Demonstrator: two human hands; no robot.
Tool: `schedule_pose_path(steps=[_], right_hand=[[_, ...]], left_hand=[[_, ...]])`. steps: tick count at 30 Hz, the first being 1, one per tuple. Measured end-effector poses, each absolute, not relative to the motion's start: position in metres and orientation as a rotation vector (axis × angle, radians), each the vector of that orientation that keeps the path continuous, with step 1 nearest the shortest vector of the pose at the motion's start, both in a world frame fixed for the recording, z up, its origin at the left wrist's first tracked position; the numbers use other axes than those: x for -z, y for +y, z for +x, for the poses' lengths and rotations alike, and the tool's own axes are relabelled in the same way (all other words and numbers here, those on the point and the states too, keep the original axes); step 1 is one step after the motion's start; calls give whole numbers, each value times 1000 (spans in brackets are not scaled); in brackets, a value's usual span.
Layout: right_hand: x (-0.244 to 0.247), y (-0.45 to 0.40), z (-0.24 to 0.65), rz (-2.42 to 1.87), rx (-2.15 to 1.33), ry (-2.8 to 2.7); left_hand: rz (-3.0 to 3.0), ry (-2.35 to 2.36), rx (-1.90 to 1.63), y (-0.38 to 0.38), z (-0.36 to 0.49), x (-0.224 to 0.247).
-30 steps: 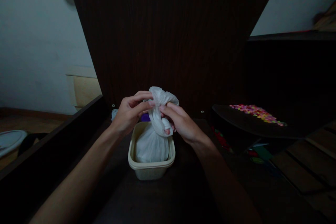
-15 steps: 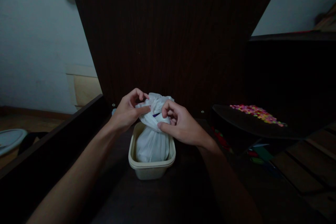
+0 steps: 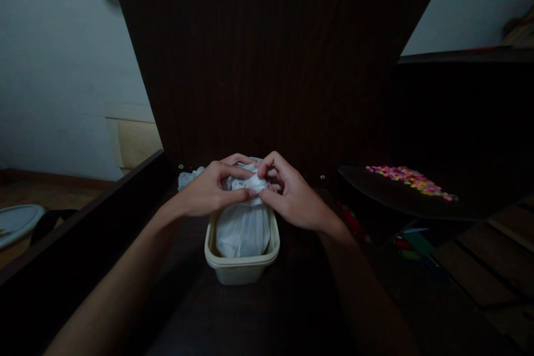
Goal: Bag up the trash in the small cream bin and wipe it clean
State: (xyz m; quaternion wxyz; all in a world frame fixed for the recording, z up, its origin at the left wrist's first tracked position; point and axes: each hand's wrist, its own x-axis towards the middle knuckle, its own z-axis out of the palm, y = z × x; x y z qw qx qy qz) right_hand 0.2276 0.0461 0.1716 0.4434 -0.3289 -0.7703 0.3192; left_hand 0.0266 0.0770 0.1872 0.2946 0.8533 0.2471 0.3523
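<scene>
A white plastic bag [image 3: 243,231], bunched at its top, sits inside a cream-coloured rectangular tub [image 3: 242,273]. My left hand [image 3: 211,186] pinches the gathered top of the bag from the left, thumb in front and fingers behind. From the right, my right hand [image 3: 290,192] grips the same bunched plastic between thumb and curled fingers. Both sets of fingertips nearly meet over the tub. What the bag contains is hidden. Behind my left wrist lies another piece of crumpled pale plastic [image 3: 187,178], partly covered.
The tub stands on a dark wooden surface [image 3: 233,322] against a tall dark panel [image 3: 267,67]. A dark raised edge [image 3: 83,222] runs along the left. Small colourful pieces [image 3: 411,181] lie on a dark curved shelf at right. A round pale lid [image 3: 19,222] is at far left.
My left hand has moved right and closed in on the bag's top, and the fingertips of both hands are nearer each other. The bunched top sits lower; more crumpled plastic shows at left.
</scene>
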Motion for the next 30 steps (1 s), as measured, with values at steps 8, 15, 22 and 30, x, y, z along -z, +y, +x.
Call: schedule_pose_path(steps=[8,15,22,30], right_hand=[[-171,47,223,-879,-662,-1821],[-174,44,218,-964,-605,-1710],[-175,42,217,-1095,-589,-1701],[-173,47,216,-1205,-361,-1739]], left_hand=[[2263,741,-1024,81,34,-178],[2052,821,-1223,82,37,-178],[1948,875,-1504,78,45,-175],[2041,866,-1591,77,47,-171]])
